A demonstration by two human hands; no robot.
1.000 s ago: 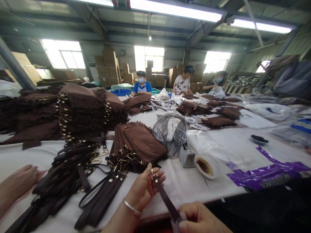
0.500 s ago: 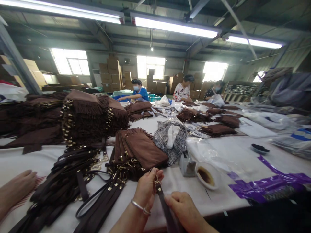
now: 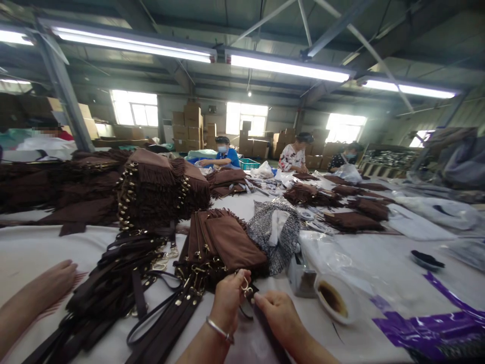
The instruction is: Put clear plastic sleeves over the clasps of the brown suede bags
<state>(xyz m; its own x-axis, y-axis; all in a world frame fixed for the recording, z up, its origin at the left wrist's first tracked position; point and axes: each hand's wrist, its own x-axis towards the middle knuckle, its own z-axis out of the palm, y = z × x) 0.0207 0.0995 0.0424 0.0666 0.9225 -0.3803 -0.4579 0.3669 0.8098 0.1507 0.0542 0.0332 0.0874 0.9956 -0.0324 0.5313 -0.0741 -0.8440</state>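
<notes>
From the wearer's head, the camera is looking forward and slightly down, sitting just above and behind the left hand [image 3: 227, 299] and right hand [image 3: 281, 314]. These are appearing close, low and near the middle, with both forearms entering from the bottom edge. The view is spanning the white-covered worktable [image 3: 382, 260] widely and facing the co-worker in blue [image 3: 230, 161] across it. Farther off, the cardboard boxes [image 3: 188, 127] and central window [image 3: 246, 119] are showing small, while fluorescent lamps [image 3: 288, 67] are crossing the upper part.
</notes>
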